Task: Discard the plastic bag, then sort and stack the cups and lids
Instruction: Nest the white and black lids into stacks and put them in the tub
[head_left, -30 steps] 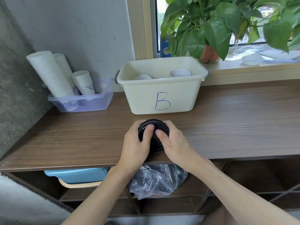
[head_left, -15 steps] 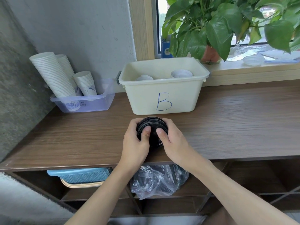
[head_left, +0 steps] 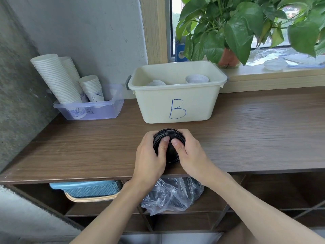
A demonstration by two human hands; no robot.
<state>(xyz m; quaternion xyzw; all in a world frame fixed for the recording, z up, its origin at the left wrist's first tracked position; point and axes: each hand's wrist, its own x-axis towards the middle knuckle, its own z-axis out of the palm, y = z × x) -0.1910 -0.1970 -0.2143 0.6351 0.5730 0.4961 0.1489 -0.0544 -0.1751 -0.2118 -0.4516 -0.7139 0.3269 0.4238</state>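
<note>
Cupping the stack of black lids (head_left: 169,137) at the near edge of the counter (head_left: 255,138), left hand (head_left: 149,157) and right hand (head_left: 192,155) curl round its sides, thumbs on top; even squeeze should seat the rims flush.

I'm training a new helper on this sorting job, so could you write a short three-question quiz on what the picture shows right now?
1. True or false: the left hand and the right hand both hold the stack of black lids.
2. Pick one. The white paper cups stand: A) in the cream bin; B) in the clear tray; C) on the stack of black lids.
3. Fill in: the cream bin, which holds white lids, is marked with the letter ___.
Key: 1 true; 2 B; 3 B.
</note>
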